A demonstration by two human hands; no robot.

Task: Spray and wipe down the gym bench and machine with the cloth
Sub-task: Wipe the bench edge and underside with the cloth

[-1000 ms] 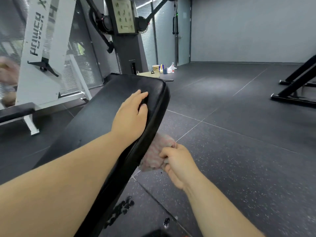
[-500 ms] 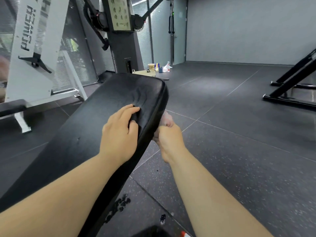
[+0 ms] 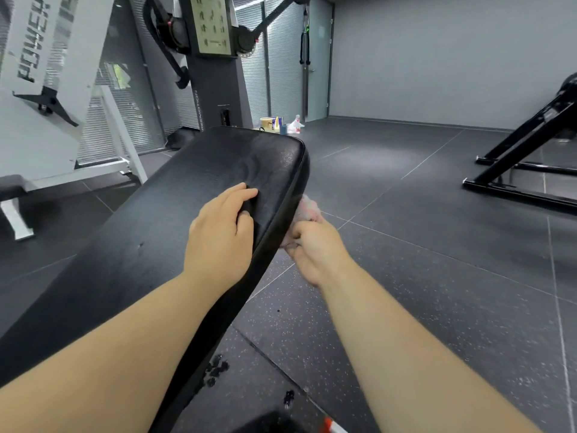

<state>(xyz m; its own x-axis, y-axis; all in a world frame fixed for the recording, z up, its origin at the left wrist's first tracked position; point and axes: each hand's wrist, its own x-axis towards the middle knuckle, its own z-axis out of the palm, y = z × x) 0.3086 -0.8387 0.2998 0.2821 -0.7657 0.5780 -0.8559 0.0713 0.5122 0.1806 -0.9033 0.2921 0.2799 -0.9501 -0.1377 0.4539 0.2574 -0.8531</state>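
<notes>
Wiping bench (image 3: 150, 245) side edge with cloth (image 3: 309, 208) clenched in right hand (image 3: 316, 254) — bracing with relaxed left hand (image 3: 218, 237) just above the grip. Next: sweep along edge, pressure steady.

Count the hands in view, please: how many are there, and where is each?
2. The left hand rests on top of the black bench pad, near its far end. The right hand grips a pinkish cloth against the pad's right edge. No other hand shows.
</notes>
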